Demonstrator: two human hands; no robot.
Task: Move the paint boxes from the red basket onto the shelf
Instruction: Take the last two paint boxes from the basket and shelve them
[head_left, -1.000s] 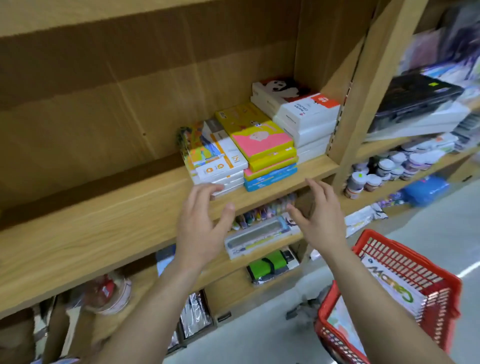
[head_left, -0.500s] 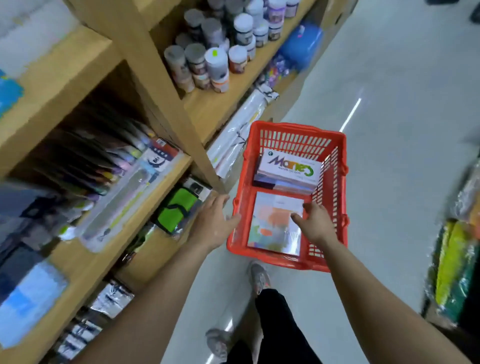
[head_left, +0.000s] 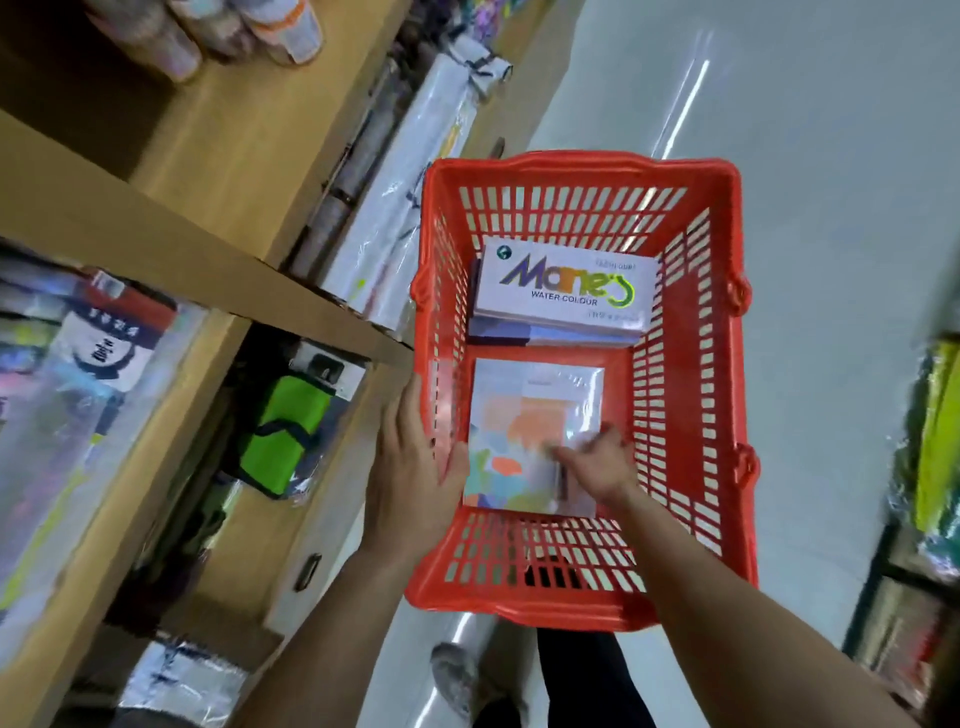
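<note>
The red basket stands on the floor beside the wooden shelf. Two paint boxes lie inside it: a white "water colour" box at the far end and a shiny box with pastel patches at the near end. My right hand is down in the basket on the pastel box's right edge, its blurred fingers curled over the top. My left hand is at the basket's left rim with straight fingers. Its thumb reaches toward the box's left edge.
The shelf on the left holds jars, wrapped rolls, a green pouch and packaged goods. Grey floor lies right of the basket. Another rack of goods is at the far right. My feet are just behind the basket.
My view swung from the upper shelf down to the basket. Both hands dropped from the shelf; the right one went into the basket onto the pastel box, the left one reached the rim.
</note>
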